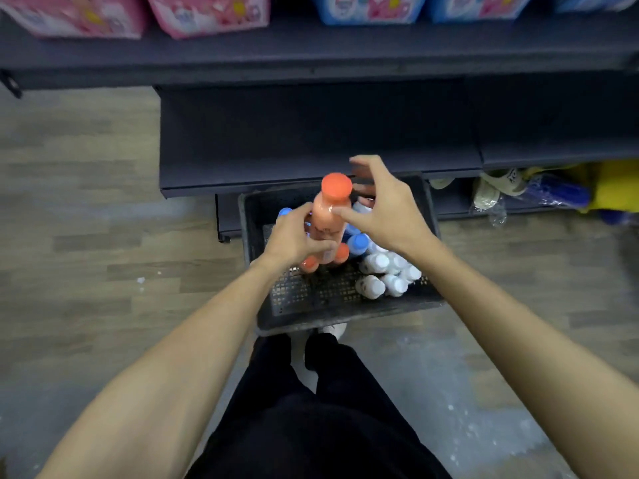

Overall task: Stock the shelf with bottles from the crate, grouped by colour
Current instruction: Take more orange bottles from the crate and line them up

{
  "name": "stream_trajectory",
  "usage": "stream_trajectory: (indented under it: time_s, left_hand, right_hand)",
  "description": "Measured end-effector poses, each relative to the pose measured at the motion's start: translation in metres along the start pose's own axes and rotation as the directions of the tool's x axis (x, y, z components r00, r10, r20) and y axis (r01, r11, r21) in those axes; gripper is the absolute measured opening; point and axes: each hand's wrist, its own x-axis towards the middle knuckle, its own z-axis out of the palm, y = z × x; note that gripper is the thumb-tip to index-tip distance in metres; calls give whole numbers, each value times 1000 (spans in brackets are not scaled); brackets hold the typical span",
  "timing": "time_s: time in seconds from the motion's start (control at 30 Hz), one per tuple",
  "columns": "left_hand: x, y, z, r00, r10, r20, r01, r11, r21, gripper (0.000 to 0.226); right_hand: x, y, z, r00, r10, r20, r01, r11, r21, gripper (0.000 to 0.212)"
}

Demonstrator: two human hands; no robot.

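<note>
An orange bottle with an orange cap is held upright above the dark crate. My left hand grips its lower body. My right hand hovers beside the bottle's neck with fingers spread, the thumb touching the bottle. In the crate lie two more orange-capped bottles, blue-capped bottles and several white bottles. The dark lower shelf behind the crate is bare.
The upper shelf carries pink packs and blue packs. To the right, under the shelf, sit bags and yellow and blue items. Wood-pattern floor spreads to the left. My legs stand just behind the crate.
</note>
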Motion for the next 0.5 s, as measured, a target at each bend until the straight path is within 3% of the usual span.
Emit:
stream_trajectory:
  time_s: [0.1, 0.5]
  left_hand:
    - [0, 29, -24, 995, 41, -87, -41, 999, 12, 52]
    - [-19, 145, -124, 932, 269, -243, -231, 958, 172, 47]
  right_hand:
    - [-2, -7, -12, 999, 40, 27, -42, 995, 86, 62]
    - [16, -118, -83, 963, -268, -30, 269, 963, 14, 60]
